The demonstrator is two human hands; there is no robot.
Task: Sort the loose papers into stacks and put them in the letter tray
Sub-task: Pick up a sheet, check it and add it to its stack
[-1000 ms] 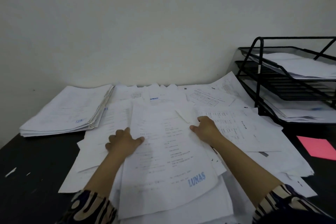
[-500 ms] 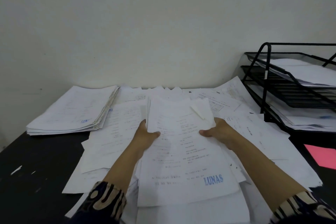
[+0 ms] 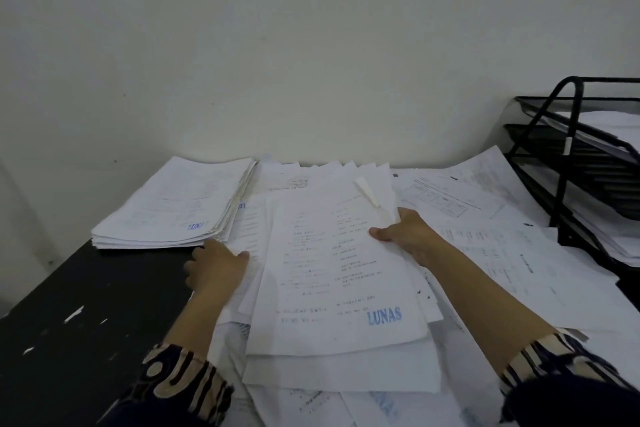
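1. Noted nearest: patterned dark-and-cream sleeves on both forearms, cut off by the lower edge.
2. Found under both forearms: scattered loose white printed papers (image 3: 519, 263) spread over the black tabletop (image 3: 86, 305).
3. Observed right hand (image 3: 412, 236) pinching the right edge of a bundle of white sheets stamped "LUNAS" in blue (image 3: 339, 274), thumb on top, far end raised.
4. Observed left hand (image 3: 216, 265) at the bundle's left side, fingers loosely curled; actual hold not determinable.
5. Judged light, limp, slippery; likely to fan out. Best supported at both long edges.
6. Recorded further back, left: squared stack of white sheets (image 3: 173, 208).
7. Recorded far right: black wire-mesh letter tray (image 3: 568, 149), partly out of frame, papers inside. Print illegible.
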